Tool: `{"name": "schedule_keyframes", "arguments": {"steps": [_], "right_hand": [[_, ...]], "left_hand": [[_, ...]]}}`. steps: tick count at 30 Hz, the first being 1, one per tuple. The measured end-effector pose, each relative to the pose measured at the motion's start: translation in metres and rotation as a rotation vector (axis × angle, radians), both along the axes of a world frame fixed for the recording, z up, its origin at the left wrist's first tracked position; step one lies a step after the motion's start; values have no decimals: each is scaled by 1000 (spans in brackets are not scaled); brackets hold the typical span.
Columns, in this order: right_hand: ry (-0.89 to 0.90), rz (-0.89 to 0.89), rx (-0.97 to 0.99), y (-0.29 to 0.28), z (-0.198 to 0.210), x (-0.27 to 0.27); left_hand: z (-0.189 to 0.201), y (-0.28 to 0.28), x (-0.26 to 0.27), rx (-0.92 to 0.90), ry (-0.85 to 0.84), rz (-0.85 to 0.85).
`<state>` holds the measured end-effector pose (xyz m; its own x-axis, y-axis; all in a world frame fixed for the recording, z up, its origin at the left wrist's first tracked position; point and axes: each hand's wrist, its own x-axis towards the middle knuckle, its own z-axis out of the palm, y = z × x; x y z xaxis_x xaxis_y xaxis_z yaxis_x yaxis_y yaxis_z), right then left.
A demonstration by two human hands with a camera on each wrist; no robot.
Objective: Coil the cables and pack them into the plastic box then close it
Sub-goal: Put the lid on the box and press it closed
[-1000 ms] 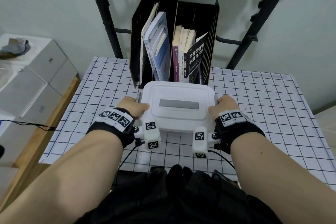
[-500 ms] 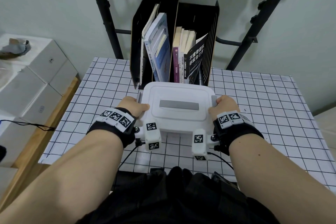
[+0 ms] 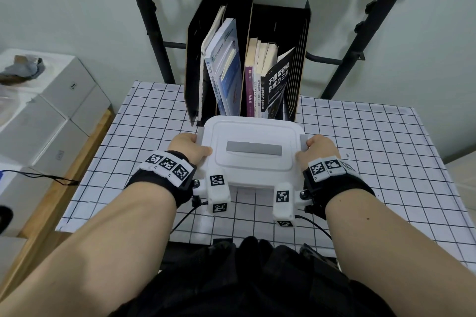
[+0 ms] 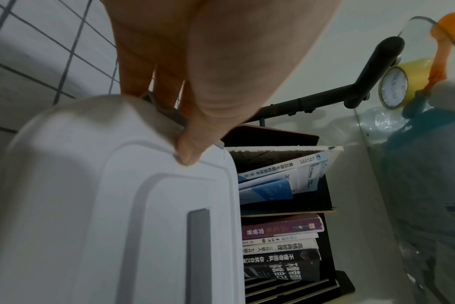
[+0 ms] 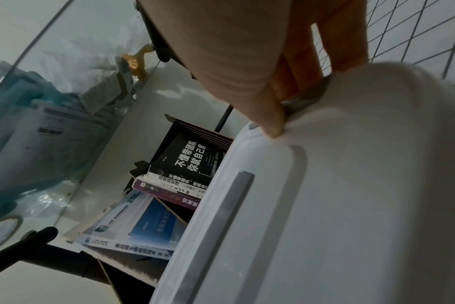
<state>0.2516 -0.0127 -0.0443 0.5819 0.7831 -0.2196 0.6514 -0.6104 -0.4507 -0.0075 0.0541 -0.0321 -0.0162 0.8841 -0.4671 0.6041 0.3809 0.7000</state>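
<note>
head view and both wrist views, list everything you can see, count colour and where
plastic box: one, white, lid on with a grey strip, middle of the table
side latches: two, grey, one on each short side of the box, under the fingers
table: one, white cloth with a black grid
file holders: two, black, behind the box
books: several, white, blue, purple and black, standing in the holders
frame tubes: black, behind the table
cartons: several, white, left of the table
tape roll: one, yellowish, seen through a clear shelf above
left hand: grips the left latch, thumb on the lid
right hand: grips the right latch, thumb on the lid
</note>
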Motion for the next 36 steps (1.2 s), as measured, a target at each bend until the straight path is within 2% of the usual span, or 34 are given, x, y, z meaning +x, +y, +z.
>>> {"name": "schedule_keyframes", "arguments": {"steps": [17,36], "right_hand": [[3,-11,10,1,3,-2],[-10,10,-25,5,12,-2]], "left_hand": [[-8,3,1,20,-108,97],[-8,9,4,43,-81,67]]}}
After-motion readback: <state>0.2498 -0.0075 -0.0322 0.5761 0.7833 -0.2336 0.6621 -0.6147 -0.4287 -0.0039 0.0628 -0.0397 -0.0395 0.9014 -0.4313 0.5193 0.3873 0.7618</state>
